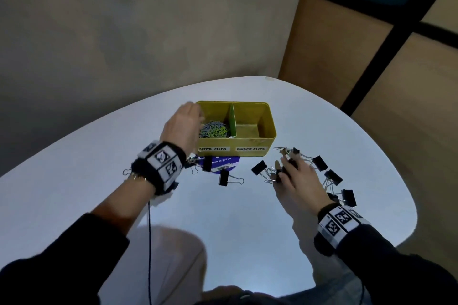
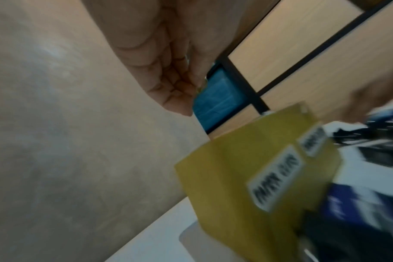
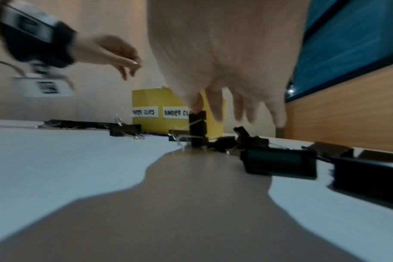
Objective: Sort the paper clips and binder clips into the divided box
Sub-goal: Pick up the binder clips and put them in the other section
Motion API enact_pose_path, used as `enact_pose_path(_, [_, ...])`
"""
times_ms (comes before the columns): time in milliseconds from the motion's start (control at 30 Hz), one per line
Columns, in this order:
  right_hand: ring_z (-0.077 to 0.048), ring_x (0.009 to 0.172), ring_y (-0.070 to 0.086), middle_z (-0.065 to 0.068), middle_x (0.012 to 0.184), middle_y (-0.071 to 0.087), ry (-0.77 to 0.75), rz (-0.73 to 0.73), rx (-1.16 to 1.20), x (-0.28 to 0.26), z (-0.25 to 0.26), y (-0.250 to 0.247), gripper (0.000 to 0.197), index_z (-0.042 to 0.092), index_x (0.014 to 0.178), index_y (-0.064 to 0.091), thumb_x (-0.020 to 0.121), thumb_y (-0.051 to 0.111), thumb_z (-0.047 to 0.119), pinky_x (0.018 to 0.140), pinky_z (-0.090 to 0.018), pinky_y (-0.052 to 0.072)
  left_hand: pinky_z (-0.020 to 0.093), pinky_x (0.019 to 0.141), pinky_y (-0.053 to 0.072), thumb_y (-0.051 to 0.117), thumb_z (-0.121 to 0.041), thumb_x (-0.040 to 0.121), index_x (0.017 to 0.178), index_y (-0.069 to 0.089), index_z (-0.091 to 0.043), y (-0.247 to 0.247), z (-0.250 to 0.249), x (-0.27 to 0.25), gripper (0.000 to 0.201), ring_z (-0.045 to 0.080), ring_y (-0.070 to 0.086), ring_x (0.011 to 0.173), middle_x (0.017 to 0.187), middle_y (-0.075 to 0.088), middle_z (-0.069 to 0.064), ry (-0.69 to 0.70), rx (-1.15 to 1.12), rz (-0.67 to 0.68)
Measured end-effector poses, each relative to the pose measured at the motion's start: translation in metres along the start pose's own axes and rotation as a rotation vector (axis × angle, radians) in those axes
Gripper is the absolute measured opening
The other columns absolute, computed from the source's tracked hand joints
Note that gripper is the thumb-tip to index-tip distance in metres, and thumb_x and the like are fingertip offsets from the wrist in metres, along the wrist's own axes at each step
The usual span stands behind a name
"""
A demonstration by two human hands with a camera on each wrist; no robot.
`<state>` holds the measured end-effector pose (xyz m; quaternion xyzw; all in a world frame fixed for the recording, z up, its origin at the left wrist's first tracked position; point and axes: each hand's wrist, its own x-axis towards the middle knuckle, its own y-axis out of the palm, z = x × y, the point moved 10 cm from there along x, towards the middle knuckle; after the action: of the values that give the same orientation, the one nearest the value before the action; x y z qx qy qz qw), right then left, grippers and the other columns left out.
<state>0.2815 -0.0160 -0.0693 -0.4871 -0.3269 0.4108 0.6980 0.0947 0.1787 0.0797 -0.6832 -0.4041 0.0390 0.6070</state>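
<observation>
We're roughly at the halfway mark, by the look of it: the yellow divided box [image 1: 247,142] sits toward the far side of the white table [image 1: 99,156], and its left compartment, labelled for paper clips, already holds a heap of paper clips [image 1: 214,129], while the right one, labelled for binder clips, shows only bare floor. Our left hand [image 1: 182,126] hangs over the paper-clip side with fingers bunched and pointing down; the left wrist view hints at something tiny at the fingertips, but we cannot tell whether it pinches a clip or is empty. Our right hand [image 1: 298,178] is down among the binder clips [image 1: 333,177], thumb and forefinger pinching one black clip [image 3: 198,128] stood on end, the other fingers spread loose. The rest lie scattered on the table: an arc to the right of that hand, a few more just in front of the box around a blue sticker [image 1: 224,160]. So, we judge, paper clips are nearly or wholly sorted and every binder clip remains to go in.
</observation>
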Motion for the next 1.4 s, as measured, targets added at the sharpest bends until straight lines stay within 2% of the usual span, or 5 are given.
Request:
enact_pose_path(133, [-0.03, 0.149, -0.002, 0.0, 0.162, 0.0, -0.052, 0.351, -0.06, -0.023, 0.029, 0.045, 0.073, 0.03, 0.152, 0.01, 0.089, 0.008, 0.066, 0.117, -0.055, 0.013, 0.041, 0.076, 0.048, 0.051, -0.013, 0.095, 0.101, 0.061, -0.002, 0.026, 0.017, 0.039, 0.016, 0.034, 0.06, 0.094, 0.105, 0.062, 0.016, -0.143, 0.067, 0.095])
enact_pose_path(633, [-0.026, 0.148, -0.016, 0.004, 0.16, -0.015, 0.145, 0.18, -0.074, -0.021, -0.011, 0.016, 0.067, 0.043, 0.149, -0.007, 0.093, 0.025, 0.063, 0.112, -0.065, -0.003, 0.048, 0.096, 0.042, 0.043, -0.006, 0.095, 0.129, 0.049, 0.001, 0.042, 0.051, -0.03, 0.035, 0.035, 0.044, 0.121, 0.132, 0.047, 0.02, -0.453, -0.084, -0.049])
enact_pose_path(800, [-0.048, 0.142, -0.016, -0.02, 0.159, -0.011, 0.742, 0.084, -0.021, -0.077, -0.076, 0.001, 0.069, 0.026, 0.152, 0.004, 0.096, 0.032, 0.054, 0.108, -0.072, 0.01, 0.051, 0.112, 0.03, 0.038, -0.015, 0.098, 0.141, 0.038, -0.009, 0.102, 0.077, -0.08, 0.044, 0.034, 0.021, 0.143, 0.157, 0.018, 0.014, -0.584, -0.056, 0.397])
enact_pose_path(1033, [-0.044, 0.14, -0.028, -0.015, 0.158, -0.021, 0.559, 0.213, 0.093, -0.076, -0.056, 0.024, 0.061, 0.039, 0.148, 0.014, 0.093, 0.029, 0.061, 0.112, -0.065, 0.011, 0.06, 0.117, 0.004, 0.022, -0.025, 0.104, 0.151, 0.013, -0.027, 0.142, 0.053, -0.116, 0.048, 0.025, -0.001, 0.15, 0.161, 0.008, 0.004, -0.279, 0.246, 0.867])
enact_pose_path(1400, [-0.024, 0.135, 0.034, -0.004, 0.137, 0.05, 0.327, -0.136, 0.004, -0.065, -0.027, -0.024, 0.033, 0.033, 0.112, 0.068, 0.081, 0.067, 0.045, 0.103, -0.051, 0.03, 0.063, 0.116, 0.008, 0.036, -0.035, 0.099, 0.152, 0.0, -0.026, 0.101, -0.027, -0.129, 0.065, 0.03, -0.015, 0.148, 0.161, -0.014, 0.001, -0.259, 0.166, 0.646])
